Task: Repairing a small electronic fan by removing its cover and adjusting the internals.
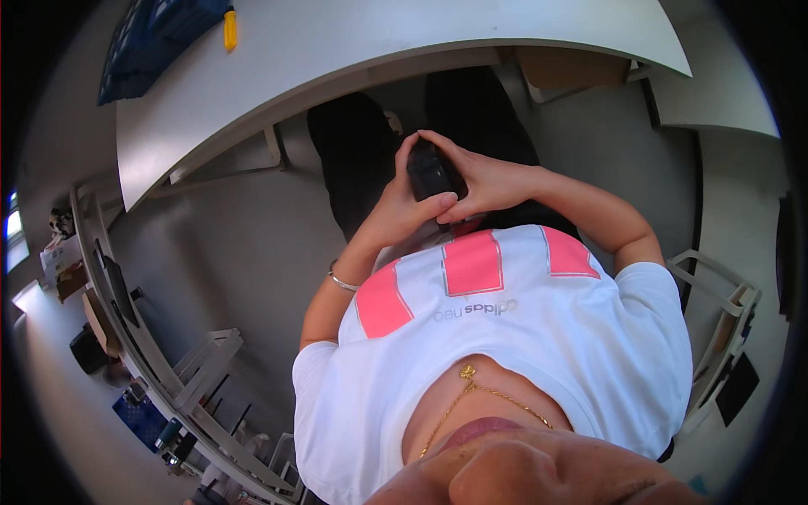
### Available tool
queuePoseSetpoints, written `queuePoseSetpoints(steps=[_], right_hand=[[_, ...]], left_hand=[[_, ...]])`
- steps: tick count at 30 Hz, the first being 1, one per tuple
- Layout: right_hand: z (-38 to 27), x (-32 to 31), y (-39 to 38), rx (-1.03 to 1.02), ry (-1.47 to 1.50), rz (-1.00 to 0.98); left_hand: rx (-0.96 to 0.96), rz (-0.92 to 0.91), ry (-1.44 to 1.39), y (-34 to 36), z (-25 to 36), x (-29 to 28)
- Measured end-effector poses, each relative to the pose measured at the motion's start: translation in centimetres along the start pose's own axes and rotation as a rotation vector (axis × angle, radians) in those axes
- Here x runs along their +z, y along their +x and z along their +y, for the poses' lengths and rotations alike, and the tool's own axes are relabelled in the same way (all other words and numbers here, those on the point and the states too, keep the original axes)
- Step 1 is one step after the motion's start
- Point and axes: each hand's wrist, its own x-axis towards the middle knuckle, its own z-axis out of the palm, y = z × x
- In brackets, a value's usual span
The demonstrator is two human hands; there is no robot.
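A dark, glossy black object with rounded edges (431, 172) is held over my lap, near my white shirt; its exact kind I cannot make out. My left hand (394, 206), with a bracelet on the wrist, wraps its left side. From the right, my right hand (488, 181) closes around the other side. The fingertips of both hands meet at its far end, and the thumbs come together at its near end. Fingers and palms cover much of the object's sides. Beneath it are my legs in black trousers (349, 139).
Ahead of my knees runs the curved edge of a white table (404, 29). A blue plastic crate (139, 55) and a yellow screwdriver-like handle (230, 30) lie on its far left. A brown panel (572, 69) sits under the tabletop. Cluttered shelving (160, 379) stands at left.
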Motion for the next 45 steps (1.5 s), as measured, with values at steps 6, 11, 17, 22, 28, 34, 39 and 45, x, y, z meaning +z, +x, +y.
queuePoseSetpoints(steps=[6, 11, 17, 22, 28, 34, 39, 45], right_hand=[[0.3, 0.1, -0.6, 0.033, 0.023, -0.109], [1.2, 0.1, -0.7, -0.028, 0.009, -0.117], [0.8, -0.6, -0.5, 0.087, 0.154, -0.234], [3.2, 0.5, -0.9, -0.201, -0.069, -0.049], [3.5, -2.2, -2.3, 0.147, 0.605, 0.043], [1.0, -0.9, -1.1, 0.229, 0.634, -0.055], [1.3, -0.7, -1.4, 0.147, 0.419, 0.061], [0.0, 0.6, -1.9, -0.005, -0.053, 0.170]], left_hand=[[-0.022, 0.031, 0.008, -0.8, -0.2, 1.1], [0.007, 0.022, 0.048, -0.8, -0.4, 1.2], [0.032, -0.001, 0.056, -0.5, -0.8, 1.0], [0.059, 0.045, 0.109, -0.9, -0.7, 1.5], [0.333, 0.226, 0.558, -0.9, 1.6, 1.8], [0.483, 0.215, 0.717, 0.2, 0.4, 1.9], [0.248, 0.085, 0.155, -0.2, 0.9, 0.0], [-0.017, -0.017, -0.023, -0.2, 2.0, 0.9]])
